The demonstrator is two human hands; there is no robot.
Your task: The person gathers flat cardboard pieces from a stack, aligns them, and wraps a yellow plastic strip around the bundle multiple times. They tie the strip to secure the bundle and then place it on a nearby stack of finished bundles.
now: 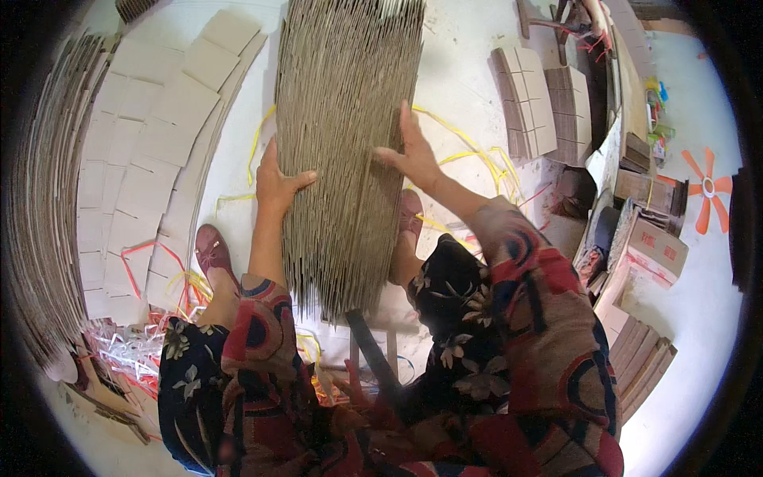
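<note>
Left grip (276,186) and right grip (416,161) flank cardboard stack (343,103) — long axis pointing forward.

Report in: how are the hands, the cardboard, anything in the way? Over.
Left fingers and right fingers on opposite sides of cardboard stack. Sheet edges face up. Yellow strapping loose on floor, both sides.

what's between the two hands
In the head view, a long grey-brown cardboard stack lies between the left hand and the right hand, with both thumbs on it.
</note>
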